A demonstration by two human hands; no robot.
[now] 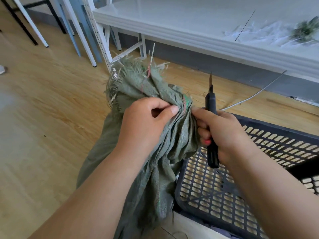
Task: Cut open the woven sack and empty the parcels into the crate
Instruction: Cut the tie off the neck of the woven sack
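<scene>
The woven sack (151, 128) stands on the wooden floor (51, 100), leaning against the near-left corner of the black crate (224, 187); its gathered neck is bunched up at about hand height, with a frayed top fanning out above. The left hand (143, 125) pinches the bunched neck between thumb and fingers. The right hand (222, 133) is clenched round the handle of a black utility knife (211, 121), blade up and pointing away from the body, while its forefinger reaches over to touch the neck.

The step in hand looks like freeing or slicing the tied neck. To do it well, the left hand should keep the fabric taut and stay below the cutting line, and the blade should travel away from that hand and from the forearms, just under the tie, shallow enough not to nick any parcels inside. No parcels show yet; the crate's mesh bottom looks bare where visible.

No brand, label or readable writing appears on the sack, knife or crate.
</scene>
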